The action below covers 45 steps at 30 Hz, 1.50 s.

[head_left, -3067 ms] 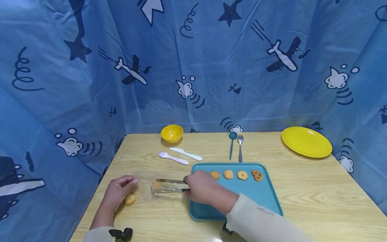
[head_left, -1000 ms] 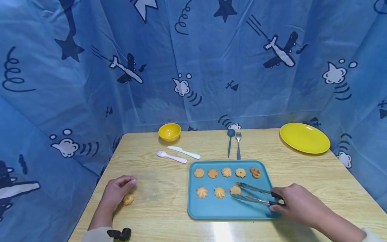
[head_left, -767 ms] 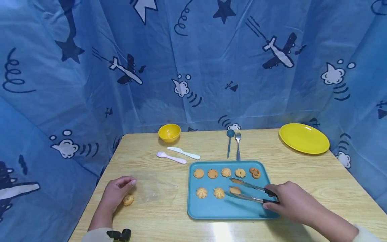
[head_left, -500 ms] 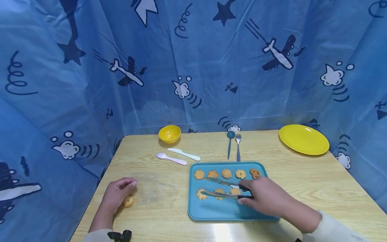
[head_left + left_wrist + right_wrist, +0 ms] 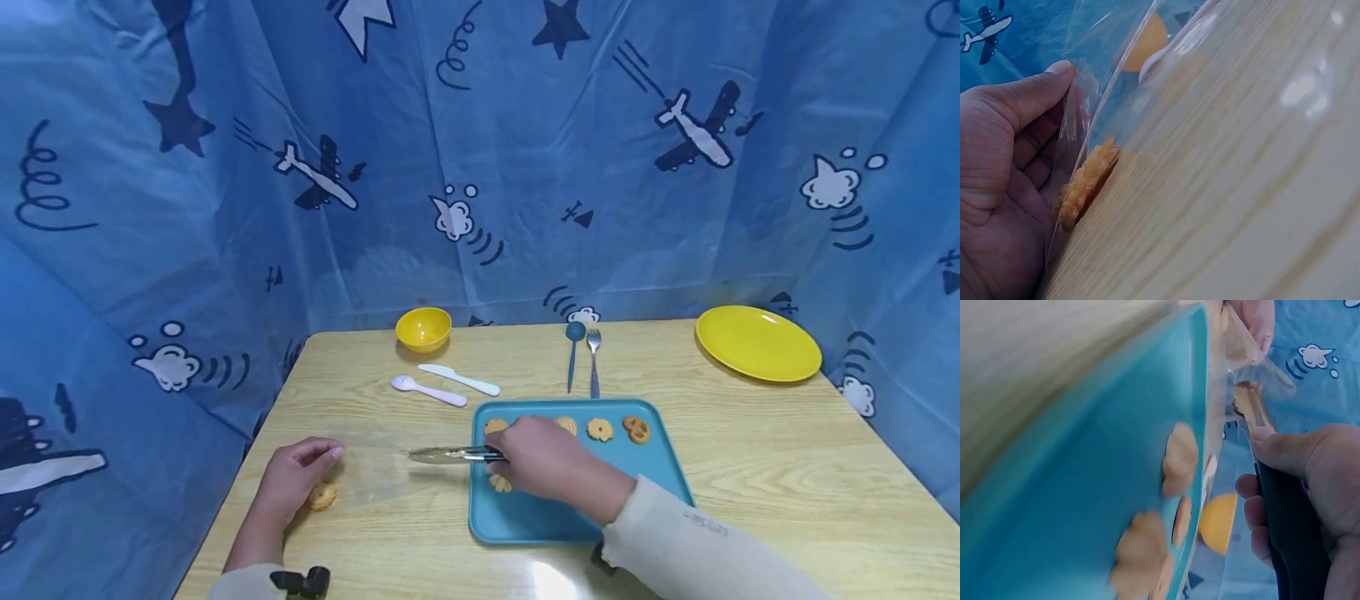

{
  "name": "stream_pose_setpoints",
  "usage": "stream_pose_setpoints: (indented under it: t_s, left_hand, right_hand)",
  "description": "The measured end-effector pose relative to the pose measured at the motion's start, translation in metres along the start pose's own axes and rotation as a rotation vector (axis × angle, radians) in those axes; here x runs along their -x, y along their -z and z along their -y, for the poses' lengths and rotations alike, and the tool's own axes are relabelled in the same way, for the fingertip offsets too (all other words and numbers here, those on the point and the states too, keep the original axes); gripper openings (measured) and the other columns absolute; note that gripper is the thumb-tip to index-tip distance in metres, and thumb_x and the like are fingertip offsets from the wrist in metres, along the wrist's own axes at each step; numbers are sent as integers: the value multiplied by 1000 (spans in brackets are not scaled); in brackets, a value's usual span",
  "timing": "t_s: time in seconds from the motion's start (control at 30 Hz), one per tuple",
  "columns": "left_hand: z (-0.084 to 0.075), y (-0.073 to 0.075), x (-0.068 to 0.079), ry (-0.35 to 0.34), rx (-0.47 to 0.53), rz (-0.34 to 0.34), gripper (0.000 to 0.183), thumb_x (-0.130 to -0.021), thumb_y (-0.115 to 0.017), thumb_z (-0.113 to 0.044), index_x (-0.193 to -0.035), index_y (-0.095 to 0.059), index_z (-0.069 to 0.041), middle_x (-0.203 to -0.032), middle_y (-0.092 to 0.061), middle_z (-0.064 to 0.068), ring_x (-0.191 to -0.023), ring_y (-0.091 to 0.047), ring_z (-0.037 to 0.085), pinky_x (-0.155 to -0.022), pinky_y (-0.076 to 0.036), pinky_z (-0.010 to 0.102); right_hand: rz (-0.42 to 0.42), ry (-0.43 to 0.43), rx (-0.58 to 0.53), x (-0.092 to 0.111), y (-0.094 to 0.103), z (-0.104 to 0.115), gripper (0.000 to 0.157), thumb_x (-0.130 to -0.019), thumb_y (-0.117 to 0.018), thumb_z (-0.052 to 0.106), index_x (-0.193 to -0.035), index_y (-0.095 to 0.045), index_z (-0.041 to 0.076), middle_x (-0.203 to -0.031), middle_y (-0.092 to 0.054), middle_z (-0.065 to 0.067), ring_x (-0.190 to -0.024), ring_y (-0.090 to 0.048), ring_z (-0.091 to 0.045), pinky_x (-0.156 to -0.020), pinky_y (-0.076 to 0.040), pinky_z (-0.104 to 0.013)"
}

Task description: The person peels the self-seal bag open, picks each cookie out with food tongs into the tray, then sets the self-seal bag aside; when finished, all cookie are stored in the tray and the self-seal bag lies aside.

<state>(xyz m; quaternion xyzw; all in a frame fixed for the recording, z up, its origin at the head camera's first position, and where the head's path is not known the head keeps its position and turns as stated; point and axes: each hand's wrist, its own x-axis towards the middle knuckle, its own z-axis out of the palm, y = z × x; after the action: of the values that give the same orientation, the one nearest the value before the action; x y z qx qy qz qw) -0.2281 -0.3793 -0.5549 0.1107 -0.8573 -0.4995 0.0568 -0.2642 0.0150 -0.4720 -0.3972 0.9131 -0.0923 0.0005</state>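
My left hand [image 5: 296,475] pinches the edge of a clear plastic bag [image 5: 371,475] lying on the table. Inside the film, close to the palm, sits a ridged cookie [image 5: 1088,184]. A pair of metal tongs with black handles [image 5: 450,454] is gripped in my right hand [image 5: 543,467], reaching left over the tray's edge. Its tips overlap the bag's right end, arms close together, no cookie visible between them. On the blue tray [image 5: 585,521], several cookies show, such as a flower-shaped cookie [image 5: 600,430] and a pretzel-shaped one [image 5: 636,430]; my right hand hides others.
Behind the bag lie a lilac spoon [image 5: 427,391] and a white knife [image 5: 459,379], with a yellow bowl [image 5: 423,331] farther back. A dark teal spoon [image 5: 573,354] and a fork [image 5: 594,362] lie beyond the tray. A yellow plate [image 5: 759,343] stands back right.
The tongs carried a round cookie from the bag to the tray's front row, let it go there, then swung back left to the bag. My left hand stayed in place.
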Motion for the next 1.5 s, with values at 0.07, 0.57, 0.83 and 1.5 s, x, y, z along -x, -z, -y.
stream_pose_setpoints:
  t_s: [0.07,0.57,0.83,1.5]
  left_hand:
    - [0,0,0,1,-3,-5,35,-94,-74,-38,-115,-76,-10,-112,-73,0,-101,-61,3,-88,-50,17]
    - [4,-2,0,-31,11,-12,35,-92,-77,-38,-111,-77,-9,-105,-74,-1,-96,-62,5,-84,-51,18]
    - [10,-3,-2,-43,-16,-10,36,-91,-75,-44,-109,-78,-12,-110,-74,2,-100,-63,7,-87,-51,18]
    - [4,-1,-1,-58,-29,-1,35,-93,-74,-43,-109,-78,-12,-111,-75,3,-102,-64,7,-88,-53,22]
  right_hand:
    - [30,-1,21,-14,-4,8,17,-95,-73,41,-93,-68,24,-63,-53,13,-53,-47,-5,-47,-39,-25]
    - [128,150,106,-81,-13,55,25,-89,-80,43,-98,-71,22,-72,-63,12,-61,-54,-5,-55,-48,-26]
    - [164,109,65,-93,-20,67,26,-89,-79,47,-96,-71,23,-70,-60,13,-60,-54,-6,-55,-47,-26]
    - [160,114,45,-97,-27,77,16,-92,-76,41,-89,-70,27,-68,-59,14,-58,-51,-6,-56,-46,-24]
